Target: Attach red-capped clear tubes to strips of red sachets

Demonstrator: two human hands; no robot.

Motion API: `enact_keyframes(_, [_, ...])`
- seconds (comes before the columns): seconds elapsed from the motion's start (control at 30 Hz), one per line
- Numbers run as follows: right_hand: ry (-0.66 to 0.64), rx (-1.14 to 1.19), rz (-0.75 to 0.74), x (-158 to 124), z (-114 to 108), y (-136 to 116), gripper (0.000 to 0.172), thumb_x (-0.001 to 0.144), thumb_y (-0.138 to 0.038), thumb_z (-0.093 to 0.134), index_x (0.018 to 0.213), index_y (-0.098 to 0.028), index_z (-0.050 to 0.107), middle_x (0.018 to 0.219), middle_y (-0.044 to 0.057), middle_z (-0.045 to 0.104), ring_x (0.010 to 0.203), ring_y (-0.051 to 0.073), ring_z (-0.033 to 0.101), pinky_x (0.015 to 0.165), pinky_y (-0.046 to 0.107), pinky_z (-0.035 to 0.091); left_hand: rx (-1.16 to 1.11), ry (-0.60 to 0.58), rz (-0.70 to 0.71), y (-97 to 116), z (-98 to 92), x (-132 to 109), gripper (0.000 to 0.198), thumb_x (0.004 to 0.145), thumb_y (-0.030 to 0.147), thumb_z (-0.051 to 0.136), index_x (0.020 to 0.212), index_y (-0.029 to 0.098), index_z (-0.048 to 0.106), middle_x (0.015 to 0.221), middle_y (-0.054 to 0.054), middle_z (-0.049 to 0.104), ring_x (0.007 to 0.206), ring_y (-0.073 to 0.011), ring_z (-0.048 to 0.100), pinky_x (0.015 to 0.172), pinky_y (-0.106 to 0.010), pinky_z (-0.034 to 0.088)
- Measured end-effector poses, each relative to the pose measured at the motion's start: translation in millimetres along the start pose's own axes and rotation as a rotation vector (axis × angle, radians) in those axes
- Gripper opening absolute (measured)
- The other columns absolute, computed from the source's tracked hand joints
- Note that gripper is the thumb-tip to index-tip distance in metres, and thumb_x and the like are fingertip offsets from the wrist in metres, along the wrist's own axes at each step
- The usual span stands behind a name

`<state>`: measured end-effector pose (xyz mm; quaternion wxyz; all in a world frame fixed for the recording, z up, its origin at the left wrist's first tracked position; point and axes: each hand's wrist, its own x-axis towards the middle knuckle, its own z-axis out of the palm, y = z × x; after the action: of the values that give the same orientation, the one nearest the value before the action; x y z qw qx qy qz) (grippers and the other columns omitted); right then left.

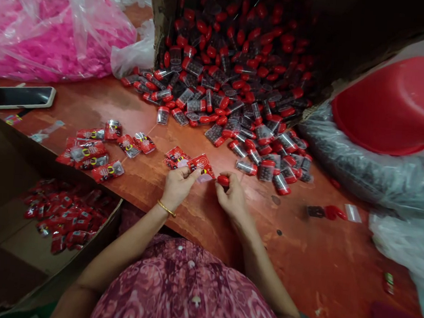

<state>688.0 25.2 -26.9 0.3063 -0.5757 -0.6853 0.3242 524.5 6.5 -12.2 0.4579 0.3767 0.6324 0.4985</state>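
My left hand (pixel 177 186) pinches a flat red printed sachet (pixel 201 165) with a clear window, just above the table. Beside it lies another red printed sachet (pixel 177 156). In my right hand (pixel 231 196) is a small clear container with a red cap (pixel 223 180); only the cap shows, the rest is hidden by the fingers. The two hands are close together. To the left lie several filled red sachets (pixel 107 171). Beyond my hands a big heap of red-capped containers with dark contents (pixel 217 98) spills onto the table.
A tipped cardboard box (pixel 156 27) holds the heap. An open carton (pixel 115 212) below the table edge contains filled sachets. Around stand a phone (pixel 18 97), a bag of pink pieces (pixel 52 38), a red tub (pixel 392 104) on a plastic bag (pixel 351 160), and loose parts (pixel 334 213).
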Motion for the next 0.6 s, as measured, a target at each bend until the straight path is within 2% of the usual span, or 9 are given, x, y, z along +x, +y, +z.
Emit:
enact_keyframes(0.07, [-0.028, -0.231, -0.147, 0, -3, 8, 0.021, 0.077, -0.028, 0.052, 0.096, -0.018, 0.056, 0.089, 0.010, 0.066, 0.081, 0.023, 0.059, 0.075, 0.039, 0.047, 0.022, 0.001, 0.002, -3, 0.0, 0, 0.041, 0.070, 0.040, 0.063, 0.045, 0.018, 0.041, 0.043, 0.007, 0.032, 0.045, -0.0063, 0.029, 0.045, -0.022, 0.020])
enact_keyframes(0.13, [-0.018, -0.390, -0.210, -2, -5, 13, 0.028, 0.079, -0.033, 0.055, 0.101, -0.015, 0.057, 0.100, 0.014, 0.065, 0.092, 0.028, 0.057, 0.081, 0.043, 0.044, 0.003, -0.005, 0.001, -7, 0.4, 0, 0.036, 0.072, 0.041, 0.062, 0.050, 0.017, 0.047, 0.045, 0.006, 0.038, 0.047, -0.0077, 0.035, 0.046, -0.021, 0.025])
enact_keyframes(0.23, [0.063, -0.530, -0.209, -9, -7, 22, 0.040, 0.079, -0.044, 0.057, 0.105, -0.013, 0.058, 0.104, 0.017, 0.064, 0.092, 0.030, 0.056, 0.079, 0.043, 0.043, -0.048, -0.003, 0.017, -10, 1.6, -1, 0.032, 0.075, 0.043, 0.059, 0.058, 0.017, 0.054, 0.051, 0.004, 0.047, 0.052, -0.0092, 0.042, 0.050, -0.021, 0.032])
enact_keyframes(0.33, [0.115, -0.574, -0.246, -19, -10, 32, 0.040, 0.082, -0.048, 0.054, 0.102, -0.014, 0.060, 0.102, 0.015, 0.065, 0.090, 0.027, 0.056, 0.077, 0.040, 0.043, -0.124, -0.018, -0.010, -6, 3.0, -3, 0.032, 0.071, 0.046, 0.063, 0.061, 0.016, 0.056, 0.054, 0.004, 0.050, 0.053, -0.0085, 0.044, 0.052, -0.021, 0.036])
enact_keyframes(0.47, [0.161, -0.553, -0.235, -25, -16, 39, 0.040, 0.088, -0.049, 0.043, 0.099, -0.015, 0.062, 0.096, 0.014, 0.067, 0.083, 0.024, 0.059, 0.075, 0.038, 0.044, -0.372, -0.058, -0.240, 7, 3.7, -5, 0.038, 0.056, 0.048, 0.074, 0.065, 0.015, 0.060, 0.062, 0.002, 0.060, 0.058, -0.0087, 0.053, 0.056, -0.020, 0.042])
enact_keyframes(0.53, [0.151, -0.424, -0.174, -25, -18, 37, 0.044, 0.087, -0.053, 0.039, 0.090, -0.016, 0.063, 0.083, 0.012, 0.068, 0.073, 0.022, 0.060, 0.068, 0.035, 0.045, -0.442, -0.069, -0.360, 13, 2.7, -4, 0.041, 0.047, 0.047, 0.080, 0.065, 0.015, 0.061, 0.063, 0.002, 0.062, 0.058, -0.0082, 0.055, 0.056, -0.019, 0.043])
enact_keyframes(0.6, [0.118, -0.184, -0.038, -26, -19, 29, 0.047, 0.085, -0.059, 0.038, 0.079, -0.019, 0.061, 0.065, 0.006, 0.065, 0.056, 0.018, 0.058, 0.055, 0.029, 0.044, -0.463, -0.065, -0.433, 15, 1.8, -4, 0.044, 0.042, 0.047, 0.082, 0.064, 0.015, 0.061, 0.061, 0.003, 0.061, 0.055, -0.0068, 0.055, 0.055, -0.019, 0.044])
